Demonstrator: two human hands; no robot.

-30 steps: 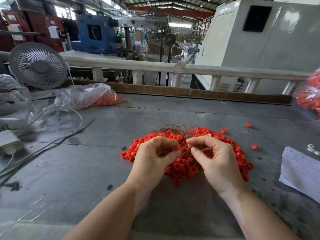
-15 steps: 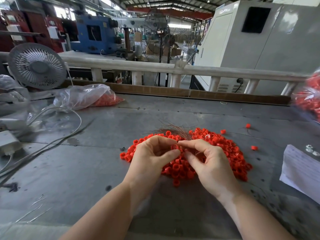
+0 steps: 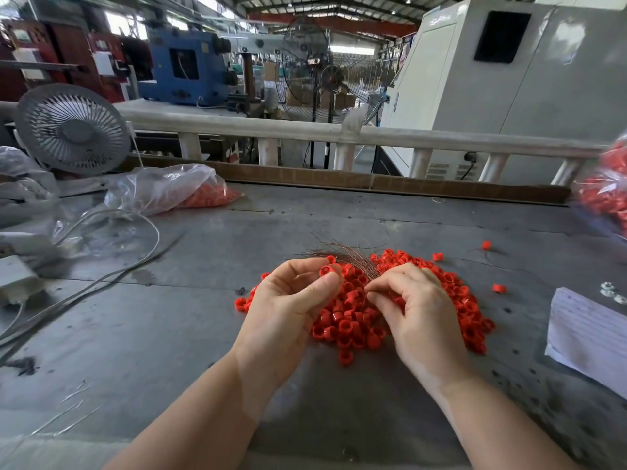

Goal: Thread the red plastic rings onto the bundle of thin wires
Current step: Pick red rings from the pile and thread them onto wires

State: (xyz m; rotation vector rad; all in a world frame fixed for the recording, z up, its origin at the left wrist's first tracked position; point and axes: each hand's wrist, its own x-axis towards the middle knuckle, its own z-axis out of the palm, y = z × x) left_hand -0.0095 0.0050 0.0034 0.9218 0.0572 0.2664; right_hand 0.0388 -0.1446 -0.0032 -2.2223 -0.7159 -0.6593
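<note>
Now left hand [image 3: 288,300] pinching glossy red ring [image 3: 326,271], right hand [image 3: 412,307] pinching thin wires [image 3: 342,254].

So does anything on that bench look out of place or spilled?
A few red rings have strayed from the main pile: one far right, one nearer, another by the paper. The wire bundle fans out loosely at its far end.

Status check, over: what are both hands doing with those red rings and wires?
Left hand pinches one red ring. Right hand pinches wire bundle over ring pile. Nothing blocking.
</note>
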